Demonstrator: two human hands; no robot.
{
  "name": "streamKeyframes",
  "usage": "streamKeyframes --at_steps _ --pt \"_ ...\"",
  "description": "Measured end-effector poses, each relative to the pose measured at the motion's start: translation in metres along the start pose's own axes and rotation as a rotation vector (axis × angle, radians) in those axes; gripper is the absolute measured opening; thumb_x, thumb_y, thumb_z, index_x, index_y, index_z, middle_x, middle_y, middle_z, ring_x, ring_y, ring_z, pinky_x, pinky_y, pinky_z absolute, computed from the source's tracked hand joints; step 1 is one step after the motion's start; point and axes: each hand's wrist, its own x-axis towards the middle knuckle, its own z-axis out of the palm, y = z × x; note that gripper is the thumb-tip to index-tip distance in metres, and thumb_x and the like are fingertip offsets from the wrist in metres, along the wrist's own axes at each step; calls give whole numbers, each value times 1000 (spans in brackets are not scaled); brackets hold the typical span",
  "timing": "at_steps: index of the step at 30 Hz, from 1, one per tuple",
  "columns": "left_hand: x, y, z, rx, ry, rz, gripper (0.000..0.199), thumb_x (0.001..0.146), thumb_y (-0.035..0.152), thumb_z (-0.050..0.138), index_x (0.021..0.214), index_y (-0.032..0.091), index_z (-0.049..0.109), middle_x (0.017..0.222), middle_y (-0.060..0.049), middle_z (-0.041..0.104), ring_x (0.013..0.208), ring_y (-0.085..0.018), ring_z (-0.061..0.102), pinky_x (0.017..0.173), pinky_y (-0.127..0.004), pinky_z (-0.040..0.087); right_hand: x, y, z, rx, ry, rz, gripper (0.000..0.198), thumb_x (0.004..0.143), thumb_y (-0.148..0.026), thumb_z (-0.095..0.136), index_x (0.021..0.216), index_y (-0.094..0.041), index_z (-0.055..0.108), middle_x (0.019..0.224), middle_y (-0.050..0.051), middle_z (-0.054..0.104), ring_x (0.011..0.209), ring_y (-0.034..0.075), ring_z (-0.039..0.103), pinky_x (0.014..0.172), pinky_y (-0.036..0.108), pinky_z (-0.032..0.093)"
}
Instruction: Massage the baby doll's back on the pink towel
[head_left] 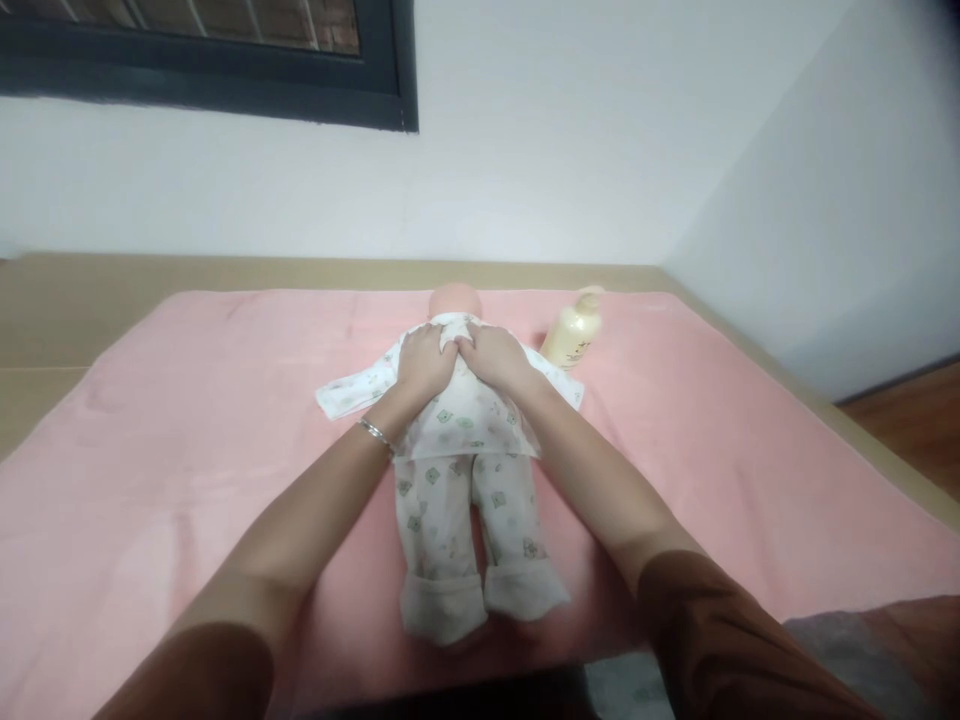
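A baby doll (455, 300) in a white printed top (465, 425) and matching trousers (439, 510) lies stretched out, its head away from me. Only a smooth rounded part of its head shows. My left hand (426, 358) rests flat on the left side of the doll's upper body, fingers pointing toward the shoulder. On the other side my right hand (495, 355) lies the same way, palm down. Both thumbs meet near the middle, below the collar. The doll's sleeves (352, 388) spread out to either side, and the trouser cuffs (444, 608) point toward me.
A pink blanket (225, 420) covers the surface under the doll. A pale yellow pump bottle (574, 332) stands just beyond the doll's right-hand sleeve. White walls (540, 180) rise behind and to the right, with a dark-framed window (405, 70) at upper left.
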Motion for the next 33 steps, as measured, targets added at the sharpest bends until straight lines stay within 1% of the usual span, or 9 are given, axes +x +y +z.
streamKeyframes --at_steps 5,11,16,19,23,27,29,30,33 --pt "0 0 0 -2 -5 6 50 94 29 34 131 7 60 136 -17 63 130 -32 55 116 -45 39 3 3 3 37 -6 26 50 103 -41 28 133 -13 56 123 18 68 117 33 63 98 40 45" --pt "-3 6 -4 86 -27 3 42 96 28 34 119 9 64 128 -18 66 124 -32 58 111 -45 42 4 7 1 145 -20 48 59 100 -46 32 145 -11 46 130 20 65 120 35 61 98 41 46" --pt "-14 21 -6 200 -22 9 41 98 23 32 119 5 62 123 -21 65 120 -34 58 108 -45 44 3 10 -5 184 -29 45 56 99 -45 38 141 -12 50 124 18 68 115 32 63 93 37 47" --pt "-19 25 -3 220 0 36 43 98 21 30 124 2 60 128 -23 64 126 -34 56 110 -45 43 5 12 -5 196 -32 44 49 98 -45 41 132 -14 58 123 16 70 114 31 65 93 35 47" --pt "-16 17 -1 148 -10 21 47 98 26 31 131 3 57 142 -22 58 138 -32 49 118 -45 36 7 14 -3 176 -33 28 45 100 -46 39 114 -15 68 119 14 72 111 28 66 92 32 46" --pt "-6 4 -7 48 -69 -38 54 96 35 35 133 3 57 144 -23 57 137 -33 50 118 -45 38 2 6 -4 72 -4 7 47 102 -46 35 119 -14 66 120 16 71 112 29 66 93 35 47" --pt "-2 -2 -9 -8 -92 -55 56 95 38 36 135 6 56 144 -21 57 135 -33 52 116 -45 40 -4 -3 -5 -21 7 -3 47 103 -43 34 121 -12 64 119 18 71 113 31 65 95 38 47" --pt "-1 -4 -10 -26 -100 -50 56 94 39 35 135 7 57 144 -19 58 135 -33 53 116 -46 41 -8 -8 -6 -70 9 -14 44 104 -38 34 121 -10 64 118 19 70 112 31 65 95 39 48" --pt "2 -8 -8 -16 -89 -31 57 94 37 35 137 6 56 144 -20 58 135 -34 53 116 -47 40 -18 -22 -7 -178 14 -46 36 99 -17 36 121 -4 62 116 23 69 111 31 66 95 39 48"
